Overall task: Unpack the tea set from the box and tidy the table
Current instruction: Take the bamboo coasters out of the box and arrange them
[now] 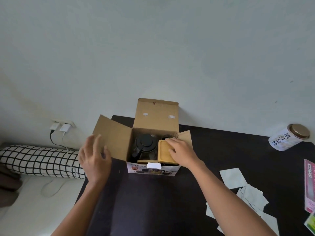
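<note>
An open cardboard box (156, 116) stands on the dark table (153, 201) near the wall, all flaps up. Inside on the left sits a glass teapot with a black lid (145, 144). A wooden tray (165, 152) stands on the right side of the box. My right hand (180, 150) rests on the tray, fingers curled over its top edge. My left hand (94, 159) hovers with fingers spread beside the box's left flap (112, 137). A dark round item (167, 137) shows behind the tray, mostly hidden.
A white tin with a gold lid (288, 137) lies at the table's far right. Several white paper sheets (247, 196) and a pink booklet (309, 184) lie on the right. A checked pillow (39, 160), chargers and cables (59, 132) are left of the table.
</note>
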